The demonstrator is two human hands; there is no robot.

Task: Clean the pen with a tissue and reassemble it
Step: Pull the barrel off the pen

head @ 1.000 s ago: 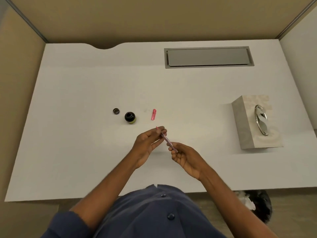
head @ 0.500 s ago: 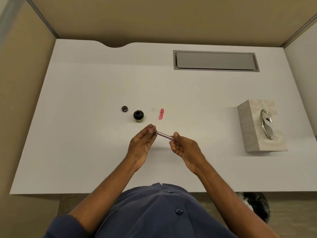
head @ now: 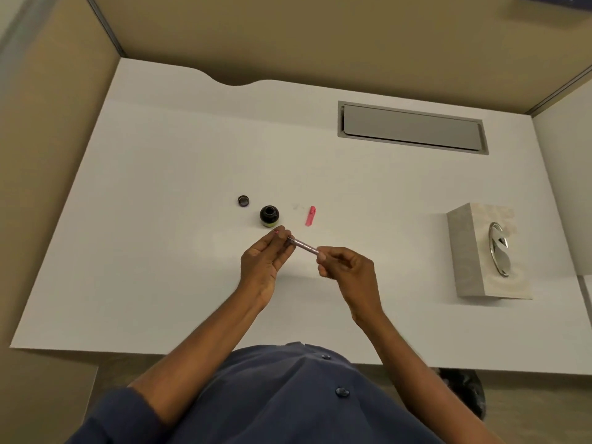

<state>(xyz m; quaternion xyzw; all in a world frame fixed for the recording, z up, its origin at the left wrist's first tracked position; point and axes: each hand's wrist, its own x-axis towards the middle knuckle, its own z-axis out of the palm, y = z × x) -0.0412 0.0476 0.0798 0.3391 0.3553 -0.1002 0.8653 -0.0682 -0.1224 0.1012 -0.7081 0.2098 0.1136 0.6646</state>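
Pen [head: 302,246] hangs above the white desk [head: 160,251], held at both ends: the left hand [head: 264,261] pinches its far-left end between fingertips, and the right hand [head: 347,267] grips its near-right end between thumb and curled fingers. Compared with half a second ago the grip and the hands' spacing look the same; a second ago the pen sloped more steeply toward the body and the hands sat closer together. Its long axis now runs from upper left down to lower right, shallowly tilted; which end is the tip cannot be told. Just beyond the left hand stands an open ink bottle [head: 269,215], its cap [head: 243,200] to the left, a pink piece [head: 310,216] to the right. A tissue box [head: 487,251] sits well apart at right.
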